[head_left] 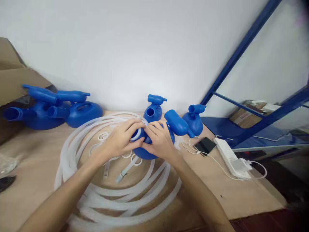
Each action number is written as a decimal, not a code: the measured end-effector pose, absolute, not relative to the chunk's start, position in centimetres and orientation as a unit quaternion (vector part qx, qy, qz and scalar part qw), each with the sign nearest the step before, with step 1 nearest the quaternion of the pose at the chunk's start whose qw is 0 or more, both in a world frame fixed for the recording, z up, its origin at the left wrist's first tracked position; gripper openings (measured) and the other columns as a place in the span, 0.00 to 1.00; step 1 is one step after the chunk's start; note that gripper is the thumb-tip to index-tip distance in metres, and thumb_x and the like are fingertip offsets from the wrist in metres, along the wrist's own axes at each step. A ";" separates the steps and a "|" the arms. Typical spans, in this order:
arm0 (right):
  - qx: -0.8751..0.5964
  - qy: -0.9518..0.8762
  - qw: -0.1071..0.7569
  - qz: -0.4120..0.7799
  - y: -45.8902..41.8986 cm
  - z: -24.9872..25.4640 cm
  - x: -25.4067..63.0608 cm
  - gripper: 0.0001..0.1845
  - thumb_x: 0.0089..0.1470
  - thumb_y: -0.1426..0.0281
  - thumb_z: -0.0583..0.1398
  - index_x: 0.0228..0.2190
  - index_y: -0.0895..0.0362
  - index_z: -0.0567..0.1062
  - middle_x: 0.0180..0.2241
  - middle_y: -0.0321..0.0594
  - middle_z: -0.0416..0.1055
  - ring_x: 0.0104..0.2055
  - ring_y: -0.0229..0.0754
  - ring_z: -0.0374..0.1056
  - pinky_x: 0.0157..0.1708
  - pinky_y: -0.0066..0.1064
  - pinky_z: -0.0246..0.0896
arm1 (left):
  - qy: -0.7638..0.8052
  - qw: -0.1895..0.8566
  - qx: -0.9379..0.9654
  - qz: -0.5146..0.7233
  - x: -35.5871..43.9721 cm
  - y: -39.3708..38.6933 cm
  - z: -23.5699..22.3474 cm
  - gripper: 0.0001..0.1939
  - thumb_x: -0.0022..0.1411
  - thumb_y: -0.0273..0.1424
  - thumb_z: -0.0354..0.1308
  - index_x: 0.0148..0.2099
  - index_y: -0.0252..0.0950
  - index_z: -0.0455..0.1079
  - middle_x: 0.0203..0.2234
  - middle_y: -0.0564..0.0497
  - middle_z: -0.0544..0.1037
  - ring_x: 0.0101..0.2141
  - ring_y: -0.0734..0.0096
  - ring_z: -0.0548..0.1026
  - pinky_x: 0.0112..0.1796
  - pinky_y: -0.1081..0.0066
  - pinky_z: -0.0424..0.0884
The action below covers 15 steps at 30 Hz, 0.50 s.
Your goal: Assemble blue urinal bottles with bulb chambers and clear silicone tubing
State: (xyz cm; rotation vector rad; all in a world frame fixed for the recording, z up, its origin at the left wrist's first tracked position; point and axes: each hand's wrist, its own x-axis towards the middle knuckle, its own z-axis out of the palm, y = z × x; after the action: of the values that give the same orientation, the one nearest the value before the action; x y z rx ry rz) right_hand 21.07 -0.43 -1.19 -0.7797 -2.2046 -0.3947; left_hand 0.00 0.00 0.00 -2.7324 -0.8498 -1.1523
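A squat blue plastic bottle [146, 154] stands tilted in front of me, its wide mouth facing left. Around that mouth sits a white ring [136, 135], partly covered by fingers. My left hand [122, 137] is closed at the mouth, thumb and fingers pinching the ring's edge. Wrapped over the bottle's neck is my right hand [159, 140], closed, its fingertips meeting those of the left. Loose white rings [137, 160] lie below the bottle, beside a whitish strip-like piece [126, 170]. A coil of translucent white hose [72, 151] surrounds these things on the table.
More blue bottles [84, 114] stand at the left, others [195, 124] behind and right. A cardboard box [21, 80] is at far left. On the right lie a phone [205, 146] and a white power strip [229, 158] with cables, beside a blue metal rack [241, 106].
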 end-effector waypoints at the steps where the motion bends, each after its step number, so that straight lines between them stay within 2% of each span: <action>1: -0.311 -0.862 0.373 -0.148 -1.0 -0.9 20.8 0.20 0.69 0.58 0.58 0.50 0.62 0.78 0.45 0.50 0.81 0.51 0.54 0.73 0.53 0.49 0.61 | -0.287 0.027 -0.878 -0.383 -0.7 -0.1 0.7 0.16 0.73 0.35 0.54 0.58 0.33 0.68 0.54 0.40 0.78 0.54 0.59 0.76 0.56 0.65 0.70; 4: -0.338 -0.852 0.374 -0.140 -2.2 -0.2 20.4 0.28 0.68 0.53 0.60 0.61 0.57 0.72 0.56 0.50 0.77 0.59 0.56 0.68 0.60 0.51 0.59 | -0.349 0.023 -0.844 -0.406 -3.0 -0.3 2.8 0.14 0.71 0.37 0.55 0.54 0.35 0.71 0.47 0.46 0.81 0.48 0.62 0.78 0.51 0.67 0.73; 8: -0.396 -0.812 0.403 -0.148 -0.7 -0.6 21.2 0.27 0.66 0.57 0.62 0.62 0.53 0.70 0.63 0.51 0.69 0.67 0.60 0.60 0.65 0.56 0.55 | -0.482 0.016 -0.767 -0.424 -6.4 0.1 4.7 0.15 0.68 0.41 0.56 0.49 0.36 0.73 0.44 0.49 0.82 0.45 0.63 0.79 0.49 0.67 0.73; 10: -0.441 -0.782 0.430 -0.096 1.0 -1.5 21.9 0.24 0.65 0.58 0.62 0.59 0.54 0.72 0.59 0.52 0.71 0.63 0.59 0.64 0.62 0.55 0.59 | -0.516 0.009 -0.747 -0.419 -8.0 0.4 5.1 0.16 0.66 0.42 0.57 0.49 0.37 0.75 0.44 0.49 0.82 0.46 0.62 0.79 0.51 0.66 0.72; 12: -0.479 -0.770 0.420 0.025 2.7 -2.8 22.7 0.20 0.66 0.57 0.61 0.53 0.55 0.73 0.49 0.49 0.76 0.52 0.53 0.72 0.53 0.48 0.68 | -0.529 0.001 -0.740 -0.414 -9.5 0.6 5.3 0.17 0.65 0.43 0.58 0.49 0.37 0.76 0.44 0.50 0.83 0.47 0.61 0.79 0.53 0.64 0.72; 14: -0.461 -0.808 0.336 0.150 4.1 -4.2 23.3 0.18 0.66 0.55 0.61 0.49 0.55 0.74 0.43 0.44 0.77 0.46 0.48 0.73 0.49 0.43 0.70 | -0.536 -0.011 -0.736 -0.413 -10.8 0.7 5.3 0.16 0.63 0.43 0.60 0.48 0.38 0.76 0.45 0.50 0.83 0.49 0.58 0.79 0.55 0.63 0.72; 15: -0.427 -0.841 0.275 0.189 4.6 -4.8 23.5 0.19 0.65 0.54 0.62 0.49 0.55 0.75 0.45 0.44 0.77 0.48 0.48 0.73 0.52 0.42 0.69 | -0.537 -0.017 -0.734 -0.415 -11.3 0.6 5.3 0.16 0.63 0.43 0.60 0.47 0.39 0.77 0.45 0.51 0.83 0.50 0.58 0.79 0.56 0.63 0.71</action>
State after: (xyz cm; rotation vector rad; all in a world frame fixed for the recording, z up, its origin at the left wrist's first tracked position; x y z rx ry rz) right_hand 23.47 4.55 -4.85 -1.1484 -2.2599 0.5075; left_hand -11.30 0.63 5.31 -2.3315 -1.7066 -1.3185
